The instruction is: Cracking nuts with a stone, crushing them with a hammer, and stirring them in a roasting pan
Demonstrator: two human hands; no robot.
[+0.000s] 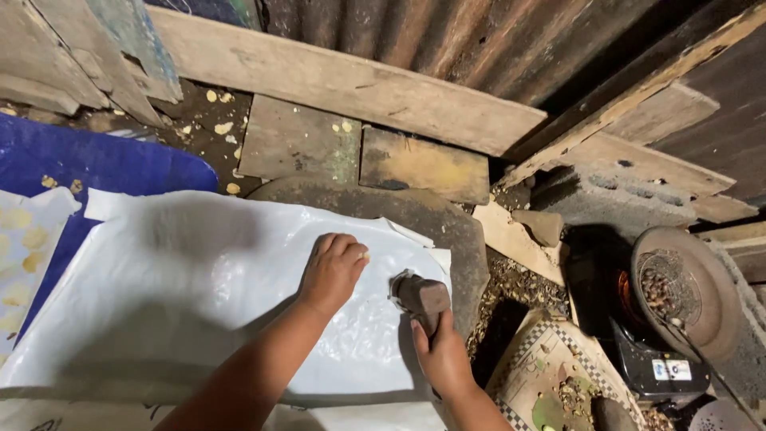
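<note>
A white plastic sheet (183, 287) lies spread over a dark round stone slab (455, 231). My left hand (331, 271) rests on the sheet with its fingers curled, pinching a small pale bit at the fingertips. Just to its right, my right hand (439, 355) grips a short brown mallet-like block (420, 295), whose head sits on the sheet's right edge. The sheet looks dented and crinkled beside the block.
A blue tarp (88, 164) with pale scraps lies at the left. Wooden planks (343, 84) and a concrete block (606, 191) line the back. At the right stand a round metal pan with a mesh of dark nuts (670, 287) and a checkered cloth (550, 359).
</note>
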